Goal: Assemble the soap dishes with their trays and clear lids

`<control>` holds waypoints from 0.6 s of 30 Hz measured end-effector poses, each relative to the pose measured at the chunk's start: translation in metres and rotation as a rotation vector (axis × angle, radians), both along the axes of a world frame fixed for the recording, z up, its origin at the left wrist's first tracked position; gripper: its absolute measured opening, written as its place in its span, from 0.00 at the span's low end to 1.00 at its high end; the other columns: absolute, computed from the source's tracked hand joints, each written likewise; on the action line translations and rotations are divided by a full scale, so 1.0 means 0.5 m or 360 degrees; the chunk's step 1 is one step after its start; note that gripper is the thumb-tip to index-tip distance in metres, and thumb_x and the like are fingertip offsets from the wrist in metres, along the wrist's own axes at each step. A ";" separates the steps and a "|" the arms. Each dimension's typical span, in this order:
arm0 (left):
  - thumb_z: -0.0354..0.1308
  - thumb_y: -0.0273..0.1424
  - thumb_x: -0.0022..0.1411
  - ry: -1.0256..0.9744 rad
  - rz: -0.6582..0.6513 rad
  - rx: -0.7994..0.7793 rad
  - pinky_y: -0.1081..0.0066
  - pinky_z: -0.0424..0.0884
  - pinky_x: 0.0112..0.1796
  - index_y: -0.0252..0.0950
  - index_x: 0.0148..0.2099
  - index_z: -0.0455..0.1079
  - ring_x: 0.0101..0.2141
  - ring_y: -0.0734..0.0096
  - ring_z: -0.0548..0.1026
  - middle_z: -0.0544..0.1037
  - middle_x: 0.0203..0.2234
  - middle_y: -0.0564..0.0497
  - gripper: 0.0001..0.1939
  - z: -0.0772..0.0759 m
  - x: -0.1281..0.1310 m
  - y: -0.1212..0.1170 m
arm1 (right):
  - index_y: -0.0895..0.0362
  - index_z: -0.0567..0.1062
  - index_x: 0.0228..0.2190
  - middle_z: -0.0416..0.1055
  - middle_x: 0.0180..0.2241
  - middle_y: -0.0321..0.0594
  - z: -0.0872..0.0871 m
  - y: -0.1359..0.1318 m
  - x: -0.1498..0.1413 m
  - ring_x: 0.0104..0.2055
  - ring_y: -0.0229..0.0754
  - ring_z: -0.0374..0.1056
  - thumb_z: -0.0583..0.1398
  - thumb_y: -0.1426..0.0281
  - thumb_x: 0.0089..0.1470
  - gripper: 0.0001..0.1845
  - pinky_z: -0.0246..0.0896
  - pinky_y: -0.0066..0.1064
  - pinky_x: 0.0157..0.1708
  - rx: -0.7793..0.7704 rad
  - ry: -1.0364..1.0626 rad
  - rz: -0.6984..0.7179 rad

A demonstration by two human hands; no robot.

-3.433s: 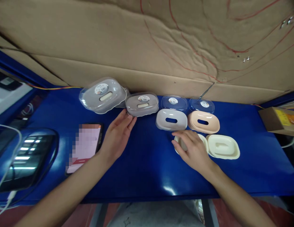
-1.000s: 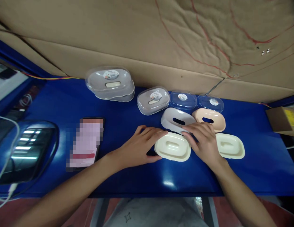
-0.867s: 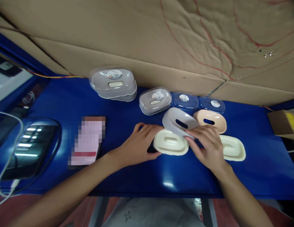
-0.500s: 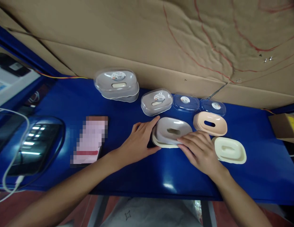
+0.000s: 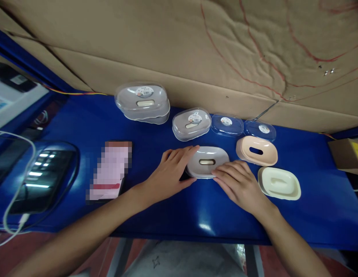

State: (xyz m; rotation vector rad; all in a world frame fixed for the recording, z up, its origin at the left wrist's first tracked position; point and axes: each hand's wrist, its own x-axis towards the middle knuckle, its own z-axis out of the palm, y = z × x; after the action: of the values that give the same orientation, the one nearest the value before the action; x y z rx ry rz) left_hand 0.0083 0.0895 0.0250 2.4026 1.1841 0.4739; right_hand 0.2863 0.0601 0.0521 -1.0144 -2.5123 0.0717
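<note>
A grey oval soap dish [image 5: 209, 152] rests on the blue table between my hands, its slotted grey tray sitting down inside a cream base whose raised bar shows through the slot. My left hand [image 5: 173, 169] grips the dish's left end, thumb at the front and fingers at the back. On the front right rim, my right hand [image 5: 239, 182] holds the edge between fingers and thumb. Close to my right hand lie a peach slotted tray [image 5: 267, 151] and a cream base [image 5: 282, 184]. Most of the cream base under the grey tray is hidden.
Clear lids with round labels [image 5: 227, 129] [image 5: 261, 131] lie along the back. A lidded grey soap dish [image 5: 192, 132] and a lidded stack [image 5: 144, 109] stand left of them. A phone [image 5: 111, 169], a black tablet-like device [image 5: 42, 181] and a white cable [image 5: 31, 161] lie left.
The grey tray, tilted above the cream base before, has dropped level into it, and the cream bar now fills its slot. Both hands stay on the dish.
</note>
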 end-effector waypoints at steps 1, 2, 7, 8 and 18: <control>0.66 0.35 0.69 -0.0001 -0.0005 0.0008 0.46 0.61 0.63 0.43 0.78 0.44 0.65 0.45 0.70 0.68 0.70 0.37 0.46 0.000 0.000 0.000 | 0.55 0.78 0.53 0.84 0.47 0.44 0.001 -0.001 -0.001 0.50 0.48 0.78 0.62 0.75 0.69 0.13 0.68 0.46 0.53 -0.0003 -0.0007 0.0004; 0.66 0.35 0.69 -0.0002 -0.0010 0.0011 0.45 0.61 0.63 0.43 0.78 0.44 0.65 0.44 0.70 0.68 0.70 0.38 0.46 0.000 -0.001 0.000 | 0.55 0.77 0.53 0.84 0.47 0.44 0.002 -0.001 -0.001 0.50 0.48 0.78 0.62 0.74 0.70 0.13 0.68 0.46 0.53 -0.0011 -0.0022 0.0011; 0.66 0.35 0.67 -0.0005 -0.0016 0.0012 0.44 0.62 0.63 0.43 0.78 0.46 0.64 0.43 0.71 0.70 0.68 0.37 0.46 -0.006 0.001 -0.001 | 0.53 0.77 0.54 0.83 0.49 0.44 -0.004 -0.005 -0.003 0.52 0.49 0.76 0.61 0.72 0.71 0.12 0.65 0.46 0.54 -0.0086 -0.0157 0.0018; 0.67 0.35 0.66 0.0009 -0.0020 0.0009 0.44 0.62 0.63 0.43 0.78 0.46 0.64 0.43 0.71 0.70 0.68 0.38 0.47 -0.005 0.002 0.000 | 0.53 0.77 0.53 0.82 0.50 0.44 -0.007 -0.006 -0.003 0.52 0.49 0.76 0.61 0.73 0.71 0.12 0.65 0.46 0.54 -0.0097 -0.0184 0.0012; 0.57 0.47 0.74 0.0357 0.0993 0.0389 0.27 0.67 0.59 0.49 0.79 0.46 0.69 0.23 0.63 0.59 0.74 0.35 0.40 0.100 -0.121 -0.012 | 0.55 0.77 0.52 0.81 0.50 0.46 -0.007 -0.005 0.002 0.51 0.52 0.75 0.59 0.77 0.69 0.13 0.63 0.47 0.53 -0.0177 -0.0271 -0.0080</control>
State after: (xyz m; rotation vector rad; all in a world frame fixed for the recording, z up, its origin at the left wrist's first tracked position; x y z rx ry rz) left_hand -0.0523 0.0834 0.0749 2.2834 2.0993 0.5671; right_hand 0.2872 0.0574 0.0485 -1.1722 -2.6595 0.1154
